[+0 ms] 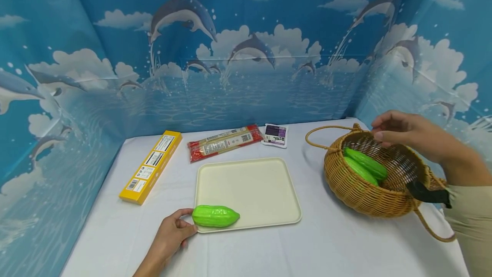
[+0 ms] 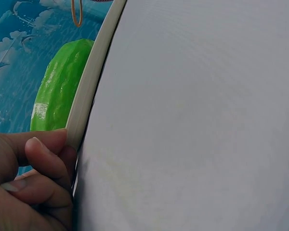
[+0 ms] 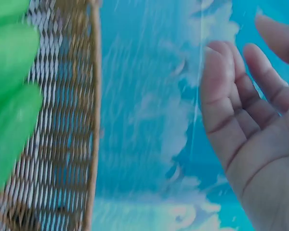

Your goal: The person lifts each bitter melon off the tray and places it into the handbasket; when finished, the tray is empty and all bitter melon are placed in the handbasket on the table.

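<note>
A bright green, ridged toy vegetable (image 1: pixel 215 216), shaped like a bitter melon, lies at the front left corner of a cream tray (image 1: pixel 250 187). My left hand (image 1: pixel 174 235) holds that corner of the tray by its rim, fingertips close to the vegetable's blunt end. In the left wrist view the index finger lies against the tray's edge and the other fingers are curled. Over the far rim of a wicker basket (image 1: pixel 369 208) hovers my right hand (image 1: pixel 407 134), fingers loosely bent and nothing in them. Similar green vegetables (image 1: pixel 365 165) lie inside the basket.
A long yellow box (image 1: pixel 151 168) lies on the left of the white table. Behind the tray are a red and clear packet (image 1: pixel 226 140) and a small white and purple pouch (image 1: pixel 275 135). The basket's loop handles (image 1: pixel 326 127) stick out. Dolphin-print curtains surround the table.
</note>
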